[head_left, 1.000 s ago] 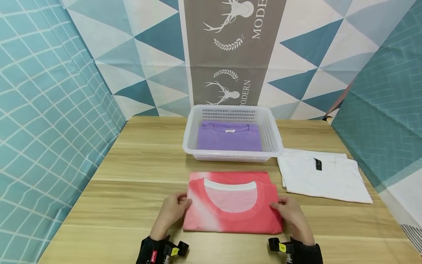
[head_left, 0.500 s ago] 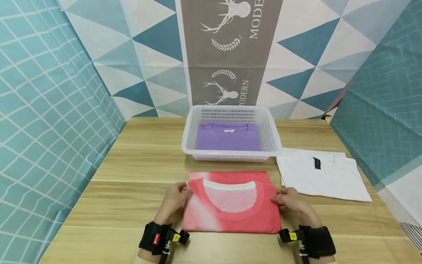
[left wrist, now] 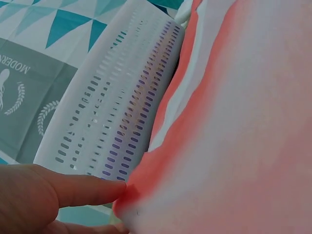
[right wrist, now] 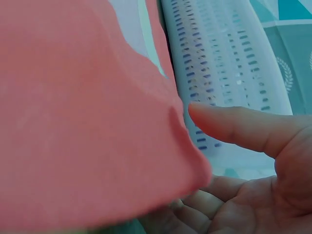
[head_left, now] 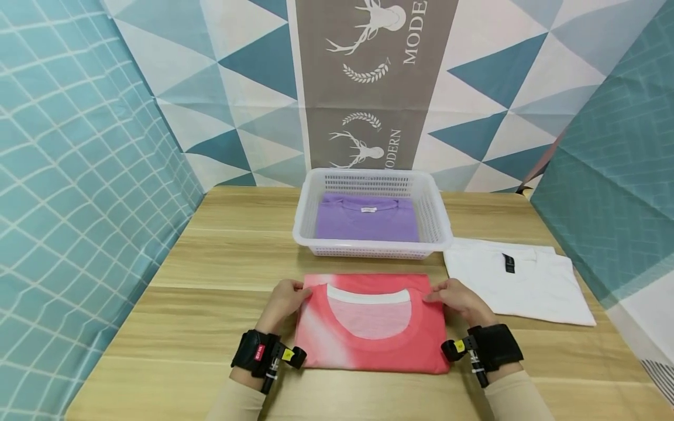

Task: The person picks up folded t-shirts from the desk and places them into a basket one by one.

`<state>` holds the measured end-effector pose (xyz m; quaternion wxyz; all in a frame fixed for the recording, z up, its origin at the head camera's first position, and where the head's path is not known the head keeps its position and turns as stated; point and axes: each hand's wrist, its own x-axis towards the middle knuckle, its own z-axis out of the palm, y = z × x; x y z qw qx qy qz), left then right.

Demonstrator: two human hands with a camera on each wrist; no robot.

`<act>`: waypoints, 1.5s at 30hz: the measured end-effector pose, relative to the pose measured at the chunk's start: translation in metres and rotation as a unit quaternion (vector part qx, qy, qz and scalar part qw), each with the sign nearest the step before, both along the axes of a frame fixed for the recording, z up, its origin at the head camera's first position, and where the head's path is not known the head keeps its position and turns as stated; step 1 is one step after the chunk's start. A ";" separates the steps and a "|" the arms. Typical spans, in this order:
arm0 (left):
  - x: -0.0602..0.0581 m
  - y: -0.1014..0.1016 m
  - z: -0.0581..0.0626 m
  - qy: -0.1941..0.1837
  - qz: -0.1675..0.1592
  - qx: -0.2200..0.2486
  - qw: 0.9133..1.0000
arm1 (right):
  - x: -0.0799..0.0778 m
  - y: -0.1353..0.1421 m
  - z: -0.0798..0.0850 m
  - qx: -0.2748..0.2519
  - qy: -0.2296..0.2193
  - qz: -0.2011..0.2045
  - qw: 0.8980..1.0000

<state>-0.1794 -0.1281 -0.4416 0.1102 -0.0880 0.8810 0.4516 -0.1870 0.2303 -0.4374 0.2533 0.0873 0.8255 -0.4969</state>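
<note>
Grey, white and blue printed cloth (head_left: 368, 102) stands along the far side of the scene, with a pale-gridded teal cloth (head_left: 89, 193) to the left. In front of me is the wooden table (head_left: 174, 345), and near its far edge sits a white plastic basket (head_left: 368, 244) with slotted walls. The folded red shirt (head_left: 371, 327), fading to white on its left, lies on the near side of the basket, between my hands, its white-banded neckline facing up. A folded white shirt (head_left: 532, 292) lies to the right, and a smaller-folded purple shirt (head_left: 365, 227) is inside the basket. My left hand (head_left: 286, 299) is nearly closed, pinching the red shirt at its left side, towards the far corner. My right hand (head_left: 459, 298) is part-way open at the opposite corner, fingers under the cloth and thumb by the edge; I cannot tell whether the thumb presses it. A black strap (head_left: 255, 352) with a small camera circles my left wrist, and a matching band (head_left: 496, 346) my right. A black label (head_left: 509, 263) shows on the white shirt.
</note>
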 end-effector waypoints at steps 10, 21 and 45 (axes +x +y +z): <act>-0.001 0.010 -0.002 0.045 -0.023 -0.018 0.999 | -0.004 -0.008 -0.008 0.006 0.025 -0.030 0.999; 0.001 0.001 -0.012 0.036 0.034 0.050 0.998 | -0.001 -0.015 -0.010 -0.011 -0.007 -0.073 0.997; 0.005 0.006 -0.013 0.028 0.042 0.098 0.994 | 0.013 -0.020 -0.006 -0.009 0.025 -0.100 0.995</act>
